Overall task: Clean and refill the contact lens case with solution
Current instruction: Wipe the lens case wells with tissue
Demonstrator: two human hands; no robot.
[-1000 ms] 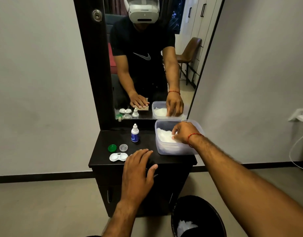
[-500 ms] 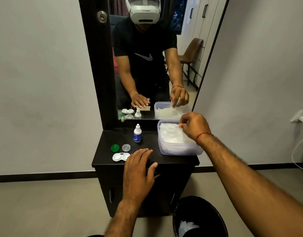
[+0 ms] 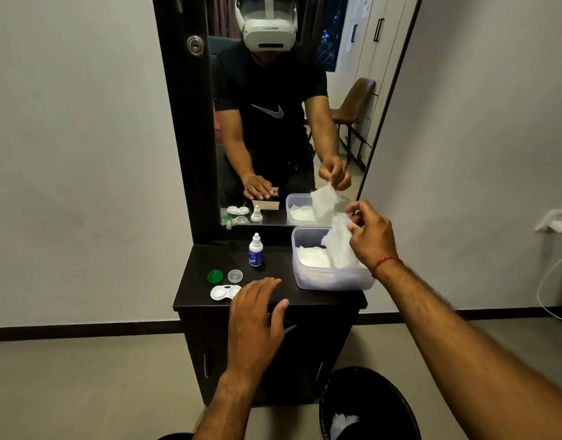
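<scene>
A white contact lens case (image 3: 224, 292) lies uncapped at the front left of the dark dresser top (image 3: 273, 258). Behind it sit a green cap (image 3: 215, 276) and a clear cap (image 3: 235, 275). A small solution bottle (image 3: 256, 250) with a blue label stands upright further back. My left hand (image 3: 254, 315) rests flat on the front edge, fingers spread, just right of the case. My right hand (image 3: 370, 236) pinches a white tissue (image 3: 338, 241) and holds it above the clear plastic tub (image 3: 330, 279) of tissues.
A tall mirror (image 3: 273, 106) backs the dresser and reflects the person and the objects. A black waste bin (image 3: 368, 404) with crumpled white paper stands on the floor at the lower right. A wall socket with a white cable (image 3: 555, 223) is at the far right.
My right hand has risen out of the tub, drawing a tissue up with it. The left hand has stayed on the dresser edge.
</scene>
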